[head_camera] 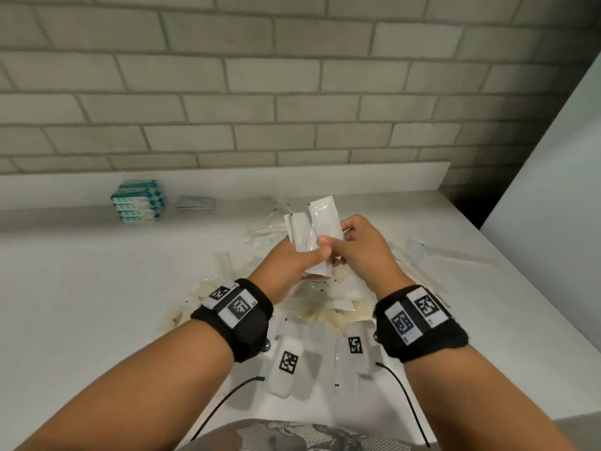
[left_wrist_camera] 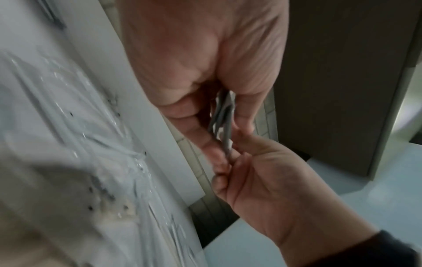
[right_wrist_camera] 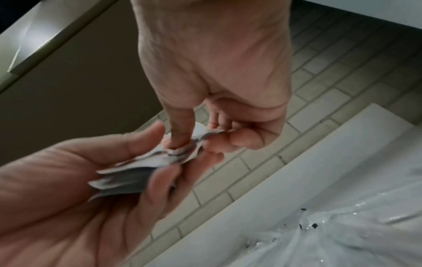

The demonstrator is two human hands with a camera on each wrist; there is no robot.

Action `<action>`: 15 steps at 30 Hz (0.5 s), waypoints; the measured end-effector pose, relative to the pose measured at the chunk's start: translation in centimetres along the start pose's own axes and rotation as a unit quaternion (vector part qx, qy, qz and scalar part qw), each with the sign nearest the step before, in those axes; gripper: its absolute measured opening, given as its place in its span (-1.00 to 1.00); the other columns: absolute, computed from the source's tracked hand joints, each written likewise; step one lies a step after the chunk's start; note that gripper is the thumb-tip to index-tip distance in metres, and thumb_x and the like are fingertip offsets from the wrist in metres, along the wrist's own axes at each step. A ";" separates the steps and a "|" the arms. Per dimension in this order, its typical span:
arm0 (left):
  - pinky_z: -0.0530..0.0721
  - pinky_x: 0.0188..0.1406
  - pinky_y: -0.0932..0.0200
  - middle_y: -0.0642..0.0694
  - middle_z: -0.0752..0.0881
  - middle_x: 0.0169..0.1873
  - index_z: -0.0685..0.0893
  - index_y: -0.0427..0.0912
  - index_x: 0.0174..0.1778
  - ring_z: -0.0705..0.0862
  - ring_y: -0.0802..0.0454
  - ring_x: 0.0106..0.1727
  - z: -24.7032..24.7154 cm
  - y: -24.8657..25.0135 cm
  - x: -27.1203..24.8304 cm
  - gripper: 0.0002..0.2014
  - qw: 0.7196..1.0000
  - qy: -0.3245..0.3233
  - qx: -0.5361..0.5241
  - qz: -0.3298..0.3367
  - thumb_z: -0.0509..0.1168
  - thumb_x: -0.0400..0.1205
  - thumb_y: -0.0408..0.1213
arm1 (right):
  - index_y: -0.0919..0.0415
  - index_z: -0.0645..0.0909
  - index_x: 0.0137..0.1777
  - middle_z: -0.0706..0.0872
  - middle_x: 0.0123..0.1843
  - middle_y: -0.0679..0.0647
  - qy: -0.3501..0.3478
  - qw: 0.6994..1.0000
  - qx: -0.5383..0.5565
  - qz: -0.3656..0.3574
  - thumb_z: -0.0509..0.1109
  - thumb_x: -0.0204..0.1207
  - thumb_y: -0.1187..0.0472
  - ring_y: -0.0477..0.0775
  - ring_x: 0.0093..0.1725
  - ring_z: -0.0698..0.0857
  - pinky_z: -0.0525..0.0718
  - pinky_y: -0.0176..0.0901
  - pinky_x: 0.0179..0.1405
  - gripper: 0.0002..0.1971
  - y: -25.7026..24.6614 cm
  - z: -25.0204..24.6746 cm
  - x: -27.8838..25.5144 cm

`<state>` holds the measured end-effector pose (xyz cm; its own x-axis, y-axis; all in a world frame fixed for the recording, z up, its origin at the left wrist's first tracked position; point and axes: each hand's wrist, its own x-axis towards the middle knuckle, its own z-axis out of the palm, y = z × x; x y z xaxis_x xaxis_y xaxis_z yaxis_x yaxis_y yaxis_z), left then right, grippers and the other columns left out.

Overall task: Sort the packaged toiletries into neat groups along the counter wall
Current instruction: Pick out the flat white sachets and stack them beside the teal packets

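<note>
Both hands hold a small stack of white sachets (head_camera: pixel 313 232) above the loose pile of packaged toiletries (head_camera: pixel 328 304) in the middle of the counter. My left hand (head_camera: pixel 300 258) grips the stack from below, thumb across its front. My right hand (head_camera: pixel 351 245) pinches the sachets from the right side. In the left wrist view the sachets (left_wrist_camera: pixel 222 117) show edge-on between the fingers of both hands. In the right wrist view the stack (right_wrist_camera: pixel 146 173) lies in the left palm while right fingertips (right_wrist_camera: pixel 180 142) pinch its top end.
By the backsplash at the left stands a stack of teal and white boxes (head_camera: pixel 138 201), with a small grey stack of flat packets (head_camera: pixel 195 202) to its right. Clear-wrapped items (head_camera: pixel 455 255) lie scattered right of the pile. A white panel (head_camera: pixel 553 177) bounds the counter (head_camera: pixel 81 271) on the right.
</note>
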<state>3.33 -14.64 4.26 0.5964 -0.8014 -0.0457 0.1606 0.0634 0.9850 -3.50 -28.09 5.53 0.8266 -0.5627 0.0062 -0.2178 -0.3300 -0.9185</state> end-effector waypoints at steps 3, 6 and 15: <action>0.77 0.00 0.00 -0.23 0.77 0.15 0.56 -0.17 0.38 0.77 -0.20 0.13 -1.9 0.5 -1.4 -0.67 1.000 0.014 -0.024 0.002 0.26 0.68 -0.41 | 0.16 0.49 -0.10 0.74 -0.12 0.12 0.025 1.000 0.007 -0.015 0.53 0.46 0.11 0.05 -0.23 0.72 0.70 -0.04 -0.25 -0.75 -0.5 0.8 -0.3; 0.76 -0.18 0.15 -0.22 0.77 0.16 0.52 -0.19 0.41 0.78 -0.14 0.12 -3.4 1.0 -2.4 -0.69 0.997 0.037 -0.064 -0.002 0.17 0.74 -0.30 | 0.10 0.35 -0.28 0.69 -0.09 0.03 0.060 0.995 0.021 -0.075 0.32 0.53 0.39 0.08 -0.10 0.74 0.67 -0.09 -0.25 -0.74 -1.3 1.7 -0.6; 0.79 -0.10 0.11 -0.21 0.80 0.05 0.65 -0.22 0.24 0.80 -0.04 -0.01 -7.8 2.4 -4.8 -0.77 0.993 0.099 -0.063 0.015 0.29 0.67 -0.38 | -0.05 0.52 -0.10 0.40 0.06 -0.20 -0.094 0.969 -0.115 -0.196 0.52 0.41 0.34 -0.26 0.02 0.54 0.47 -0.56 -0.01 -0.71 -2.9 6.0 -2.2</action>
<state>7.01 -6.00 5.55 0.7426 -0.6670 -0.0612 0.2312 0.1695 0.9580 -1.61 -21.36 5.78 0.9447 -0.2185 0.2445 0.0401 -0.6632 -0.7473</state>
